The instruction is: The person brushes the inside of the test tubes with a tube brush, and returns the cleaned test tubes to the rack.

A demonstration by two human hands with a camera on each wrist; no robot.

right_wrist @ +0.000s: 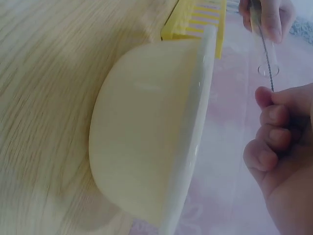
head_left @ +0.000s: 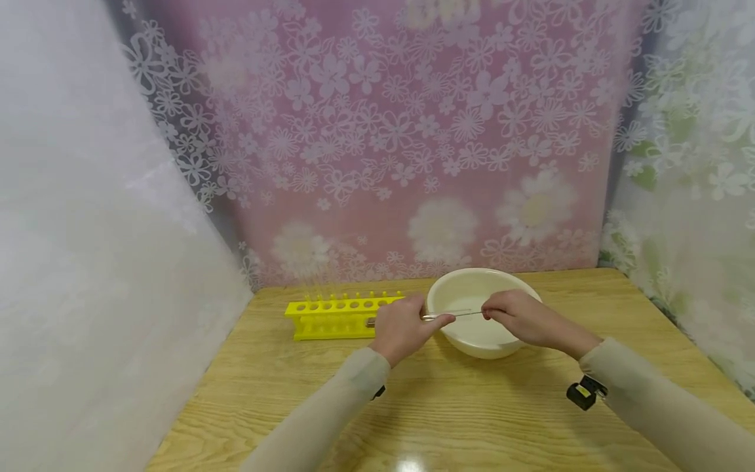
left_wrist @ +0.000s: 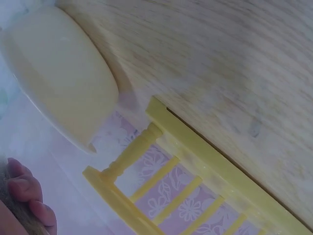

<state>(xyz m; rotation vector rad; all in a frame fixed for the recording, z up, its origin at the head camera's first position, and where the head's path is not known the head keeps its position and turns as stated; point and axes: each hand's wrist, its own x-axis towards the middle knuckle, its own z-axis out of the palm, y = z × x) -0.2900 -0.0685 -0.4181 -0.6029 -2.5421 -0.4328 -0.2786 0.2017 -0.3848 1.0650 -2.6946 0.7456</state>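
My left hand [head_left: 404, 328] grips a clear glass test tube [right_wrist: 257, 41] lying roughly level, its mouth toward the right. Inside runs the twisted wire stem [right_wrist: 265, 51] of a test tube brush; its brownish bristles [head_left: 370, 322] show at the left side of that hand. With thumb and forefinger, my right hand [head_left: 522, 318] pinches the wire end beyond the tube's mouth. Both hands are above a cream plastic bowl [head_left: 483, 351], the left one near its left rim. In the left wrist view only some curled fingers [left_wrist: 29, 196] show, beside the bristles.
A yellow test tube rack [head_left: 330, 336] stands left of the bowl, partly behind my left hand. Several clear tubes [head_left: 312, 285] rise from its left end. Beneath lies a wooden tabletop [head_left: 472, 419], with a pink flowered curtain [head_left: 383, 164] at the back and pale sheets on both sides.
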